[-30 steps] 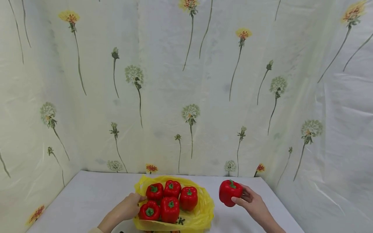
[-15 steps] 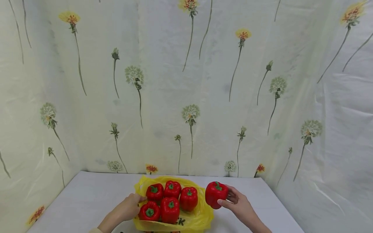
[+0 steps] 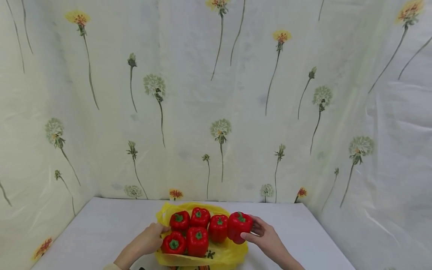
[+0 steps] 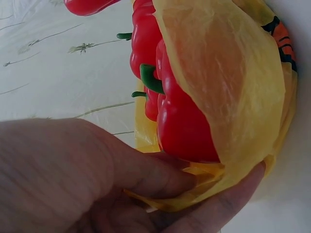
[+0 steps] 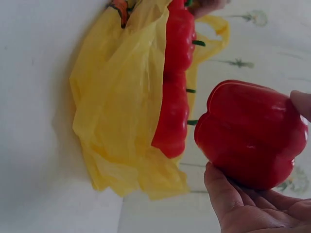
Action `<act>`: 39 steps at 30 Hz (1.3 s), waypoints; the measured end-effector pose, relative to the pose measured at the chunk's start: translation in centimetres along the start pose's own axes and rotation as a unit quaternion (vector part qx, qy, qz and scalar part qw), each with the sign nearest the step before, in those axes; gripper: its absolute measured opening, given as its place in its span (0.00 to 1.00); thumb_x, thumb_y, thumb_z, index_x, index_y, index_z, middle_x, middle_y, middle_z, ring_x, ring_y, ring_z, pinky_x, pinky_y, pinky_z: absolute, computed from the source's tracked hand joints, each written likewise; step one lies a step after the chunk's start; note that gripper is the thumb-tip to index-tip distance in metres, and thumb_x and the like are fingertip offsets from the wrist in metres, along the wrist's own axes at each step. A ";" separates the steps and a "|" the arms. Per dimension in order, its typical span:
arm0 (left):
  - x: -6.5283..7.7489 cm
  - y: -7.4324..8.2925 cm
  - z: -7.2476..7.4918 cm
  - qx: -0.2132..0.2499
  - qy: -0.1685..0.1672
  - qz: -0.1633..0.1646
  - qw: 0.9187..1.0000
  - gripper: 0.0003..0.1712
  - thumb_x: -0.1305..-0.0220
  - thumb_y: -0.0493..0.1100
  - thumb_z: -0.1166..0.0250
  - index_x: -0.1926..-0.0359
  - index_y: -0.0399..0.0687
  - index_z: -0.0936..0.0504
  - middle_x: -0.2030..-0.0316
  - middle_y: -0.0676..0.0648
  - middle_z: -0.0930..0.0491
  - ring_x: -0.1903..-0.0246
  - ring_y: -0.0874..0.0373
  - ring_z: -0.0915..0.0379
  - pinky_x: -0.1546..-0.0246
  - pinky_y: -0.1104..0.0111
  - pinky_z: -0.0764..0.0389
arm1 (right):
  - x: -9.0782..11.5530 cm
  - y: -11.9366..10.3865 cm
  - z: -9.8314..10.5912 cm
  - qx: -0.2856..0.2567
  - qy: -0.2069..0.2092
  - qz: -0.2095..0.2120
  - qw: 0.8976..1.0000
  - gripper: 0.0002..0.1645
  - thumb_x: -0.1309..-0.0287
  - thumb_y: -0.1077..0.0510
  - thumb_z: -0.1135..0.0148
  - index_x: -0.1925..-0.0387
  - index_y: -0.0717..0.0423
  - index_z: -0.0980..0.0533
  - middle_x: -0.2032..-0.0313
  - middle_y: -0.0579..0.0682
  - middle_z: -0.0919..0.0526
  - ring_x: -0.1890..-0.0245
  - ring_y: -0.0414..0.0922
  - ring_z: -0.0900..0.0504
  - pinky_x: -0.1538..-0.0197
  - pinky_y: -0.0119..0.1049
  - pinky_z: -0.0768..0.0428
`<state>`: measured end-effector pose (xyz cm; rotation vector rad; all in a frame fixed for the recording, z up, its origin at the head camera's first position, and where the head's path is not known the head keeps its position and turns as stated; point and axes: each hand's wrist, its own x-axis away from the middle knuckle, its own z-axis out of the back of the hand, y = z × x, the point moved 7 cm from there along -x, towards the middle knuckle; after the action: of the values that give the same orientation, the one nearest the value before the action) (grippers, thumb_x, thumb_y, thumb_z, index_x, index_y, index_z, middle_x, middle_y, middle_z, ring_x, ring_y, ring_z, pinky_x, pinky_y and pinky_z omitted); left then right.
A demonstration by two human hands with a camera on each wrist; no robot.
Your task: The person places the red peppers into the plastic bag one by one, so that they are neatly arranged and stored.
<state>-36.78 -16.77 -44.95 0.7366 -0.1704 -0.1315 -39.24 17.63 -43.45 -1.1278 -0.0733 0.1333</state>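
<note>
A yellow plastic bag [image 3: 233, 253] lies wide at the mouth on the table, with several red bell peppers [image 3: 197, 242] standing in it, green stems up. At the bag's left edge, my left hand [image 3: 153, 238] pinches the plastic between thumb and fingers; the left wrist view shows a fold of it [image 4: 194, 196] there. My right hand [image 3: 264, 238] grips one more red bell pepper [image 3: 239, 227] by its right side, thumb in front. In the right wrist view this held pepper [image 5: 250, 133] is up beside the bag, level with the stems of the others.
The white table [image 3: 111, 225] runs back to a pale curtain [image 3: 189, 112] printed with dandelions, which also hangs along both sides. Dark and orange print [image 4: 284, 41] marks the front of the bag. A small dark object [image 3: 142, 268] shows at the bottom edge near the left forearm.
My right hand has carried the held bell pepper leftward, from beside the bag to over its right edge. The left hand keeps its hold on the bag at the same spot.
</note>
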 end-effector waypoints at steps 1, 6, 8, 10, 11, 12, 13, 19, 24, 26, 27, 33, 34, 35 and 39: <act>0.0 0.0 0.0 0.000 0.000 -0.001 1.000 0.25 0.49 0.23 0.45 0.46 0.27 0.22 0.49 0.32 0.20 0.46 0.40 0.26 0.54 0.50 0.21 | 0.0 0.0 -0.3 0.000 -0.005 0.002 1.000 0.51 0.54 0.39 0.28 0.34 0.61 0.35 0.43 0.62 0.22 0.46 0.56 0.21 0.52 0.48 0.18; 0.1 0.0 -0.1 0.000 0.002 -0.009 1.000 0.26 0.50 0.23 0.45 0.47 0.26 0.22 0.50 0.31 0.20 0.45 0.36 0.27 0.52 0.48 0.22 | -0.1 -0.1 -1.6 -0.009 -0.031 0.011 0.999 0.50 0.51 0.39 0.30 0.34 0.63 0.36 0.43 0.63 0.22 0.46 0.57 0.21 0.51 0.48 0.18; 0.1 0.1 -0.1 0.000 0.003 -0.012 1.000 0.26 0.50 0.23 0.45 0.47 0.26 0.22 0.50 0.31 0.19 0.46 0.36 0.26 0.52 0.47 0.22 | -0.2 -0.1 -2.0 -0.016 -0.040 0.016 0.999 0.49 0.50 0.39 0.31 0.34 0.63 0.36 0.42 0.63 0.23 0.46 0.57 0.21 0.51 0.47 0.18; 0.1 0.1 0.0 0.000 0.004 -0.010 1.000 0.26 0.50 0.23 0.45 0.47 0.27 0.22 0.50 0.32 0.19 0.46 0.37 0.26 0.53 0.48 0.21 | -0.3 -0.1 -2.4 -0.021 -0.046 0.017 0.999 0.49 0.49 0.40 0.31 0.34 0.63 0.36 0.42 0.63 0.23 0.46 0.56 0.21 0.51 0.47 0.18; 0.1 0.1 0.0 -0.001 0.004 -0.008 1.000 0.26 0.50 0.23 0.45 0.47 0.27 0.22 0.50 0.32 0.19 0.46 0.38 0.26 0.53 0.48 0.21 | -0.3 -0.1 -2.6 -0.026 -0.050 0.016 0.998 0.49 0.49 0.40 0.31 0.34 0.63 0.36 0.42 0.63 0.23 0.46 0.56 0.21 0.51 0.47 0.18; 0.1 0.1 0.0 -0.002 0.005 -0.006 1.000 0.26 0.50 0.23 0.45 0.47 0.27 0.22 0.50 0.32 0.19 0.46 0.39 0.26 0.53 0.49 0.21 | -0.3 0.0 -2.8 -0.027 -0.053 0.015 0.998 0.49 0.49 0.40 0.31 0.33 0.62 0.36 0.42 0.63 0.23 0.46 0.56 0.21 0.51 0.47 0.18; 0.1 0.0 0.0 -0.002 0.005 -0.002 1.000 0.26 0.50 0.23 0.45 0.47 0.28 0.22 0.50 0.32 0.19 0.47 0.40 0.25 0.53 0.49 0.21 | -0.3 0.0 -3.0 -0.028 -0.056 0.014 0.998 0.49 0.49 0.40 0.31 0.33 0.62 0.36 0.42 0.63 0.23 0.46 0.55 0.21 0.51 0.47 0.18; 0.1 0.1 0.0 0.000 0.001 0.001 1.000 0.26 0.50 0.23 0.45 0.47 0.28 0.22 0.50 0.32 0.19 0.47 0.40 0.25 0.53 0.49 0.21 | -0.4 0.4 -4.2 -0.036 -0.077 0.013 0.996 0.47 0.48 0.41 0.32 0.34 0.62 0.36 0.42 0.61 0.23 0.46 0.54 0.21 0.51 0.46 0.18; 0.1 0.2 0.0 0.004 -0.003 -0.013 1.000 0.26 0.50 0.22 0.45 0.47 0.25 0.23 0.50 0.30 0.20 0.46 0.35 0.27 0.54 0.49 0.20 | -0.3 0.7 -5.1 -0.042 -0.094 0.007 0.995 0.50 0.50 0.40 0.31 0.34 0.64 0.36 0.41 0.63 0.25 0.45 0.55 0.22 0.51 0.46 0.18; 0.1 0.2 0.0 0.002 -0.002 -0.018 1.000 0.25 0.50 0.22 0.44 0.47 0.25 0.23 0.50 0.30 0.20 0.46 0.34 0.27 0.54 0.49 0.20 | -0.4 0.8 -5.4 -0.046 -0.099 0.006 0.994 0.51 0.50 0.39 0.31 0.34 0.64 0.37 0.41 0.63 0.25 0.45 0.55 0.22 0.51 0.46 0.18; 0.1 0.3 0.1 0.002 -0.002 -0.018 1.000 0.25 0.49 0.22 0.43 0.47 0.25 0.23 0.50 0.30 0.20 0.45 0.34 0.27 0.53 0.49 0.21 | -0.4 0.9 -5.5 -0.050 -0.100 0.005 0.994 0.51 0.50 0.39 0.31 0.34 0.65 0.37 0.41 0.63 0.25 0.45 0.55 0.22 0.51 0.46 0.18; 0.0 0.2 0.3 0.007 -0.003 -0.021 1.000 0.23 0.45 0.28 0.38 0.46 0.25 0.23 0.49 0.30 0.21 0.44 0.34 0.28 0.53 0.49 0.21 | -0.4 1.3 -6.1 -0.075 -0.113 0.004 0.991 0.50 0.48 0.42 0.31 0.33 0.67 0.38 0.40 0.65 0.27 0.44 0.56 0.22 0.51 0.46 0.18; 0.0 0.3 0.4 0.009 -0.003 -0.026 1.000 0.24 0.46 0.28 0.38 0.46 0.25 0.23 0.49 0.29 0.21 0.45 0.35 0.27 0.54 0.50 0.20 | -0.4 1.4 -6.2 -0.077 -0.116 0.005 0.990 0.50 0.48 0.43 0.31 0.33 0.68 0.39 0.39 0.66 0.28 0.44 0.57 0.22 0.51 0.46 0.18; 0.0 0.3 0.5 0.011 -0.003 -0.030 0.999 0.24 0.46 0.28 0.38 0.46 0.24 0.24 0.49 0.29 0.21 0.45 0.35 0.27 0.57 0.52 0.19 | -0.4 1.6 -6.4 -0.077 -0.119 0.006 0.990 0.50 0.48 0.44 0.31 0.33 0.69 0.39 0.39 0.66 0.28 0.44 0.57 0.22 0.51 0.45 0.18; 0.1 0.4 0.9 0.020 -0.001 -0.050 0.999 0.26 0.50 0.24 0.41 0.46 0.22 0.25 0.48 0.26 0.23 0.53 0.42 0.23 0.69 0.60 0.19 | -0.4 2.1 -6.7 -0.072 -0.123 0.005 0.990 0.51 0.48 0.43 0.30 0.33 0.70 0.40 0.39 0.66 0.28 0.44 0.57 0.22 0.50 0.45 0.18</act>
<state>-36.80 -17.05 -44.03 0.7860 -0.1385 -0.2238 -38.95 12.41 -48.20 -1.2526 -0.3018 0.2790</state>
